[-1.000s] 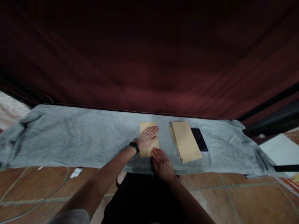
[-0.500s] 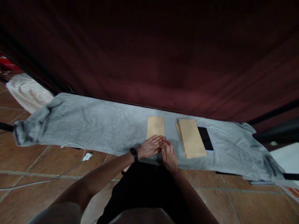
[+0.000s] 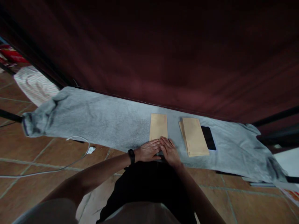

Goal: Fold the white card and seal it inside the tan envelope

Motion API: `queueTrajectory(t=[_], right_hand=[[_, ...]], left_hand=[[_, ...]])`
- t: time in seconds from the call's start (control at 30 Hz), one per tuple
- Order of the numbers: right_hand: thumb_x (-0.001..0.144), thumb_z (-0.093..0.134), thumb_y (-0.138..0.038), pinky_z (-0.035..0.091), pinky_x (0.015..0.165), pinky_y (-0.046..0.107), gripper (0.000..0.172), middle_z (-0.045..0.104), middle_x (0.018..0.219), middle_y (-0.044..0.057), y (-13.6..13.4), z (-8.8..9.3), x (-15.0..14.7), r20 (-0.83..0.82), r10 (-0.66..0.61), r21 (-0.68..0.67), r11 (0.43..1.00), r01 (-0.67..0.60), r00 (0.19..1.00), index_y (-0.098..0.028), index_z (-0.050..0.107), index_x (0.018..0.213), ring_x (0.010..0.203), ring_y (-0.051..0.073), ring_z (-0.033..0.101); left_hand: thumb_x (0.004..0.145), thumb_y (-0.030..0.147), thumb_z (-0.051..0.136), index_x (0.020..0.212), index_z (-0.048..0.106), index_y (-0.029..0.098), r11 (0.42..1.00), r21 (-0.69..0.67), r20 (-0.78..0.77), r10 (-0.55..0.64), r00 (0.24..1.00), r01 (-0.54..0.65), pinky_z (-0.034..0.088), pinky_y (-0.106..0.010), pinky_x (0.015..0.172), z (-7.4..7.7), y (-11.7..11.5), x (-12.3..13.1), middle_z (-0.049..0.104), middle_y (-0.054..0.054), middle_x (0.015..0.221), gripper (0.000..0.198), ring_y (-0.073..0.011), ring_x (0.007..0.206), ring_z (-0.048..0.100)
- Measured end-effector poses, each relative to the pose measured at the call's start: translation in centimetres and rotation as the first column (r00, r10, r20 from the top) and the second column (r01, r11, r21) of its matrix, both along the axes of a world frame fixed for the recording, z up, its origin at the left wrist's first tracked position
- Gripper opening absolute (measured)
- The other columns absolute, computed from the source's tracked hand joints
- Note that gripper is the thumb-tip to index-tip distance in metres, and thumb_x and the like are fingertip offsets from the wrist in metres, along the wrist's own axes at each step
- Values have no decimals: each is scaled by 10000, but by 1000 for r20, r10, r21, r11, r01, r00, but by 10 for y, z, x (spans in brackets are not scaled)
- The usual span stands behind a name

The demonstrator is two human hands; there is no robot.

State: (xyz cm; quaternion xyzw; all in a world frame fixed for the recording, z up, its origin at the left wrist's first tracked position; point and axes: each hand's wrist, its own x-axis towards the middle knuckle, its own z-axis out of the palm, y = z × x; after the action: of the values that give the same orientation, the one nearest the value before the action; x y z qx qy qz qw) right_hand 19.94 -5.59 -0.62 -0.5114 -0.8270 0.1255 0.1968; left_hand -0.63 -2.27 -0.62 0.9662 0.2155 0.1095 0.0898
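A single tan envelope [image 3: 158, 126] lies on the grey cloth [image 3: 112, 121] in front of me. My left hand [image 3: 149, 150], with a black band at its wrist, rests flat over the envelope's near end, fingers extended. Beside it my right hand [image 3: 170, 151] lies palm down, its fingers stretched out and touching the left fingertips. Both hands cover the near edge of the envelope. To the right is a stack of tan envelopes [image 3: 195, 136], slightly fanned, beside a dark tablet-like device [image 3: 208, 138].
A dark red curtain [image 3: 154, 62] hangs behind the cloth. At the far left is a striped cloth [image 3: 36, 84]. A white cable [image 3: 58, 169] and a crumpled white scrap [image 3: 91, 150] lie on the tiled floor [image 3: 98, 155].
My right hand has gone from curled fingers to lying flat with fingers extended. The left hand remains over the near end of the envelope. The view has shifted slightly.
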Motion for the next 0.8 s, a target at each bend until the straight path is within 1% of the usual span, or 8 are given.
queueTrajectory(t=[0.1, 0.17, 0.27, 0.37, 0.5, 0.63, 0.73, 0.8], right_hand=[[1088, 223, -350, 261, 1243, 478, 507, 417, 1591, 65, 16, 4, 4, 65, 59, -63, 996, -55, 996, -219, 373, 1554, 1491, 190, 353], [1089, 211, -352, 252, 1247, 472, 512, 369, 1616, 65, 28, 5, 6, 105, 80, -79, 994, -71, 991, -215, 357, 1560, 1509, 189, 313], [1085, 220, -343, 227, 1256, 466, 516, 324, 1634, 68, 50, 5, 8, 149, 76, -68, 995, -67, 986, -207, 335, 1569, 1524, 191, 274], [1079, 244, -337, 210, 1261, 464, 522, 290, 1646, 60, 72, 4, 8, 167, 62, -54, 997, -53, 984, -217, 298, 1584, 1527, 187, 265], [1071, 239, -348, 175, 1268, 457, 546, 261, 1654, 51, 103, 4, 6, 194, 4, -57, 998, 7, 981, -197, 262, 1596, 1539, 189, 230], [1067, 213, -379, 139, 1273, 442, 574, 259, 1655, 66, 131, 4, 0, 225, -88, -95, 989, 112, 970, -157, 266, 1594, 1544, 196, 213], [1066, 201, -395, 133, 1270, 452, 589, 277, 1649, 87, 141, 4, -4, 229, -132, -97, 983, 158, 964, -135, 280, 1588, 1543, 209, 217], [1066, 193, -404, 136, 1267, 460, 599, 279, 1647, 96, 140, 4, -5, 229, -136, -92, 983, 161, 964, -118, 282, 1585, 1543, 219, 219]], left_hand=[[976, 566, 489, 1440, 470, 82, 1000, -16, -21, 18, 1000, -18, 227, -409, 1238, 2, 0, 0, 521, -198, 1486, 670, -283, 1473, 370], [986, 579, 457, 1464, 446, 96, 999, -36, -43, 18, 999, -20, 210, -409, 1240, 4, 1, 0, 502, -185, 1508, 679, -277, 1486, 346], [1001, 605, 389, 1510, 396, 128, 998, -69, -79, 1, 997, -7, 173, -403, 1245, 7, 3, -2, 450, -156, 1558, 697, -259, 1507, 306], [1002, 627, 353, 1561, 316, 155, 995, -98, -94, -20, 995, 10, 148, -390, 1249, 11, 6, -2, 364, -134, 1612, 733, -243, 1527, 257], [1012, 599, 355, 1590, 254, 175, 993, -114, -73, -35, 997, 26, 130, -372, 1254, 17, 7, -2, 290, -109, 1649, 724, -224, 1539, 221], [1020, 578, 352, 1585, 267, 168, 994, -108, -71, -38, 997, 30, 134, -363, 1255, 21, 7, -2, 292, -106, 1648, 704, -222, 1537, 228], [1019, 572, 361, 1582, 273, 166, 995, -96, -77, -36, 996, 29, 150, -365, 1254, 22, 7, -2, 309, -108, 1641, 700, -225, 1535, 235], [1016, 569, 372, 1582, 272, 165, 995, -94, -75, -40, 996, 33, 155, -364, 1253, 22, 7, -1, 304, -108, 1644, 703, -226, 1537, 228]])
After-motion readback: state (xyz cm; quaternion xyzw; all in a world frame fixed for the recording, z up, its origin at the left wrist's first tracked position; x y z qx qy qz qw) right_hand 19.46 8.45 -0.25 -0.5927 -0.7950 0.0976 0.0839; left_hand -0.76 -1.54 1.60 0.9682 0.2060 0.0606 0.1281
